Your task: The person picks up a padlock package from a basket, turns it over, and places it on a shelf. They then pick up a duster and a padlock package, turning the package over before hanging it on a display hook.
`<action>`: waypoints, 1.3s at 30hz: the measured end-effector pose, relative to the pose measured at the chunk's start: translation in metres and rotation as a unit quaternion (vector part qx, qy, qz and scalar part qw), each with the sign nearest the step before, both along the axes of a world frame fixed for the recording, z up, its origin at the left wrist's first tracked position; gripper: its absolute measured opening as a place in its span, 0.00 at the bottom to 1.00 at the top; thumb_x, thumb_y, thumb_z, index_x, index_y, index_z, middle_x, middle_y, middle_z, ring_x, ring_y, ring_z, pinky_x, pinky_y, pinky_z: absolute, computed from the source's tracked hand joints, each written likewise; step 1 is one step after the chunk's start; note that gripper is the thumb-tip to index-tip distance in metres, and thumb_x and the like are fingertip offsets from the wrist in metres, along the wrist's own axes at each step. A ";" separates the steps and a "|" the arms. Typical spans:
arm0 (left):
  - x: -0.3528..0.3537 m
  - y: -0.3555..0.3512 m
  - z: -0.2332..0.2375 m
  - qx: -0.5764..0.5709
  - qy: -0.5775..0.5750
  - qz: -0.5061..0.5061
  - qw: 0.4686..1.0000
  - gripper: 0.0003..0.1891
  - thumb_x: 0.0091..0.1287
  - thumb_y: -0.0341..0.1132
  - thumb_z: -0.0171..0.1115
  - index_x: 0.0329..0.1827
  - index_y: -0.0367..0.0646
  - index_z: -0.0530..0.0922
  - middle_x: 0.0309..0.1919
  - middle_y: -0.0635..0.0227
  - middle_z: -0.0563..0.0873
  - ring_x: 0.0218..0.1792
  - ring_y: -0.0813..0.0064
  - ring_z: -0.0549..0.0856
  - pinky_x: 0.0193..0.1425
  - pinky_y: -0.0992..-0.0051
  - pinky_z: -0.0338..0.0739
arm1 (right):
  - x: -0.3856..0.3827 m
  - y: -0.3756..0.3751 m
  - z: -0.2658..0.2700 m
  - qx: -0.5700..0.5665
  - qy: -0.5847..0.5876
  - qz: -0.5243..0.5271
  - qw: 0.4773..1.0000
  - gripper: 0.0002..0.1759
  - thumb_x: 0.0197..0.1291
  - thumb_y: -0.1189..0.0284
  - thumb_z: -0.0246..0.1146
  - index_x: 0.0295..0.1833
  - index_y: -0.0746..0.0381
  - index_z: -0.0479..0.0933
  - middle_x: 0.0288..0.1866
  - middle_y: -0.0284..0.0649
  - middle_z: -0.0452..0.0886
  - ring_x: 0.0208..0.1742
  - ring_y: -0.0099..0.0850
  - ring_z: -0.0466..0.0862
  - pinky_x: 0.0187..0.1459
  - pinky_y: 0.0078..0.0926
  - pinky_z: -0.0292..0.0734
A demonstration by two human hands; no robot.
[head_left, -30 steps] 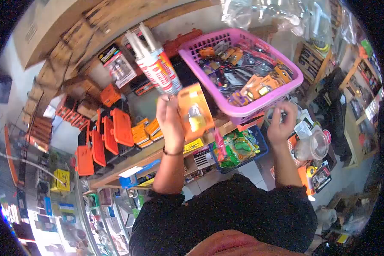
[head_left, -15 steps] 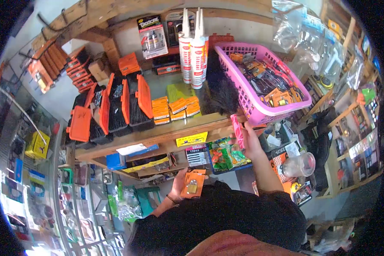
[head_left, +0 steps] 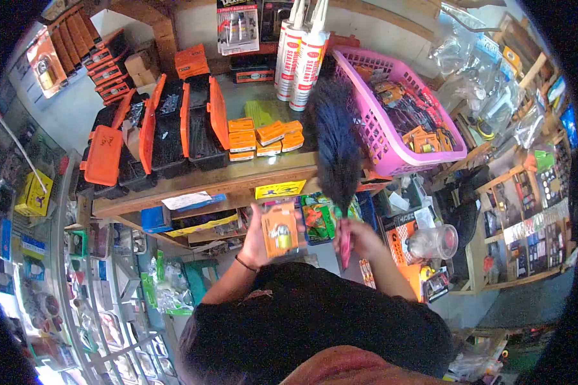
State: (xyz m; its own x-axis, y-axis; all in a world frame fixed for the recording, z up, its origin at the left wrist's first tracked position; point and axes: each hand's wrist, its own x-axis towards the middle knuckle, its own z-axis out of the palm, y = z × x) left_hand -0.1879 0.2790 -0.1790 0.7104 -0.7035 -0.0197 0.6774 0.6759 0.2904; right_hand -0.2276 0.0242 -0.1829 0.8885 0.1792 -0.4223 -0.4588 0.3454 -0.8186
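My left hand [head_left: 255,242] is closed on a padlock in orange packaging [head_left: 279,224], held in front of the shelf edge. The padlock looks brass-coloured and is slightly blurred. My right hand [head_left: 361,242] grips the pink handle of a duster [head_left: 338,144]. Its dark, fluffy head points up and overlaps the shelf edge, between the sealant tubes [head_left: 309,70] and the pink basket [head_left: 392,168]. Inside the basket lie several orange-carded packs, some with padlocks.
Black boxes with orange lids [head_left: 201,125] stand open on the wooden shelf [head_left: 218,173], beside small orange boxes [head_left: 270,133]. Below hang a yellow label [head_left: 280,189] and green packets [head_left: 318,221]. A clear jar [head_left: 433,242] sits to the right, and a glass case runs along the left.
My right hand has come down toward my body, bringing the duster head out over the shelf edge. My left hand has risen with the padlock pack. The camera view has shifted.
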 end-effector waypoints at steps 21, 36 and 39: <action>0.166 -0.106 0.039 -0.152 -0.215 -0.119 0.957 0.42 0.58 0.69 0.36 0.59 0.37 0.65 0.51 0.58 0.76 0.51 0.63 0.77 0.53 0.60 0.73 | -0.093 0.017 -0.050 -0.429 -0.009 -0.107 0.897 0.13 0.48 0.68 0.59 0.31 0.70 0.74 0.14 0.40 0.72 0.16 0.28 0.70 0.22 0.30 0.65; 0.153 -0.101 0.051 -0.172 -0.123 -0.155 0.965 0.50 0.50 0.75 0.40 0.65 0.39 0.57 0.59 0.50 0.68 0.56 0.41 0.69 0.56 0.46 0.65 | -0.088 0.018 -0.058 -0.422 -0.027 -0.077 0.903 0.18 0.58 0.67 0.54 0.18 0.64 0.68 0.11 0.32 0.67 0.10 0.22 0.65 0.11 0.22 0.59; 0.150 -0.096 0.050 -0.349 0.053 -0.194 0.915 0.47 0.53 0.73 0.38 0.63 0.39 0.60 0.59 0.54 0.69 0.56 0.42 0.69 0.58 0.48 0.64 | -0.082 0.026 -0.047 -0.326 0.038 -0.116 0.937 0.13 0.57 0.68 0.55 0.23 0.62 0.69 0.11 0.32 0.67 0.10 0.21 0.65 0.11 0.22 0.57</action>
